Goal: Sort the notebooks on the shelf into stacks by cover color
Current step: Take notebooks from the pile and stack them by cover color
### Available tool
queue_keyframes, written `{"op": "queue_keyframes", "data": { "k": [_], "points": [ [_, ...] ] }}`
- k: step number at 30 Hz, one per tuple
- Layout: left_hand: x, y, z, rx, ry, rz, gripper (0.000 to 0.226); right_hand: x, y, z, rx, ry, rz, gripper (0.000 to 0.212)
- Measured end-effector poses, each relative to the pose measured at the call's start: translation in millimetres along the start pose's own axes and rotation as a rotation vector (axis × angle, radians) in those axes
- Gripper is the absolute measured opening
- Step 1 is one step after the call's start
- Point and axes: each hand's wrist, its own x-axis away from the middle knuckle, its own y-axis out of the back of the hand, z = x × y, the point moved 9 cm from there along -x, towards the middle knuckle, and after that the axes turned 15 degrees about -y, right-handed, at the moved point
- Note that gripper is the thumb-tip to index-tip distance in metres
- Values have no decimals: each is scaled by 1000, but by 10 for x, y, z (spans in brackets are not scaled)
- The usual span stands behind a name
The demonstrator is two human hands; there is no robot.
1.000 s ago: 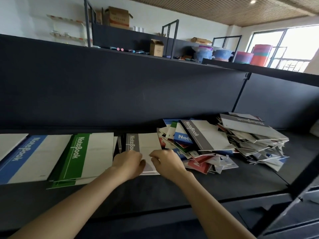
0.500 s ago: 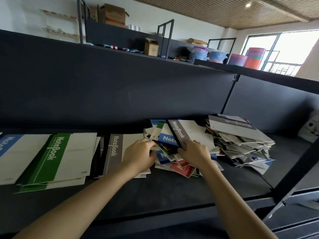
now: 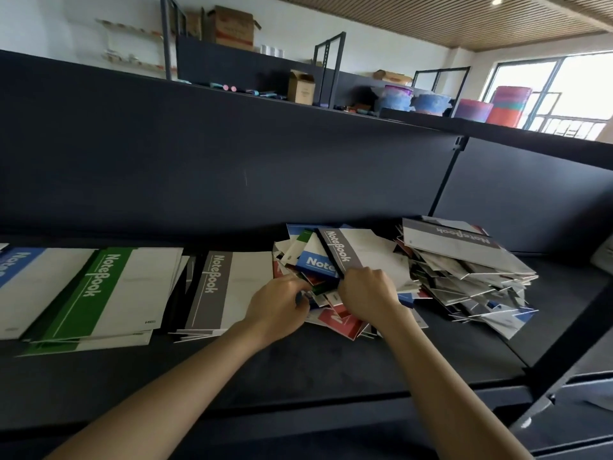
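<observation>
On the dark shelf (image 3: pixel 331 366) lie sorted stacks: a blue-striped stack (image 3: pixel 20 280) at far left, a green-striped stack (image 3: pixel 109 293), and a grey-striped stack (image 3: pixel 229 287). To the right of them sits a mixed pile (image 3: pixel 318 260) of blue, red, green and grey notebooks. My right hand (image 3: pixel 368 293) grips the near edge of a grey-striped notebook (image 3: pixel 358 254) lying on top of that pile. My left hand (image 3: pixel 282 303) is curled at the pile's left edge, fingers among the lower notebooks; what it holds is hidden.
A second untidy heap (image 3: pixel 464 273) topped by a grey notebook lies further right. A dark back panel (image 3: pixel 232 167) closes the shelf behind. A diagonal metal strut (image 3: pixel 570 333) crosses at the right. Boxes and coloured tubs sit on the upper level.
Both hands left the grey-striped stack and moved right to the mixed pile. My right hand has closed on the top grey notebook. The view shifted right.
</observation>
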Motion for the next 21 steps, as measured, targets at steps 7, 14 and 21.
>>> {"op": "queue_keyframes", "data": {
  "k": [7, 14, 21],
  "points": [
    [-25, 57, -67, 263, 79, -106, 28, 200, 258, 69, -120, -56, -72, 26],
    [286, 99, 215, 1108, 685, -437, 21, 612, 190, 916, -188, 262, -26, 25],
    [884, 606, 779, 824, 812, -609, 33, 567, -31, 1291, -277, 363, 51, 48]
  ]
}}
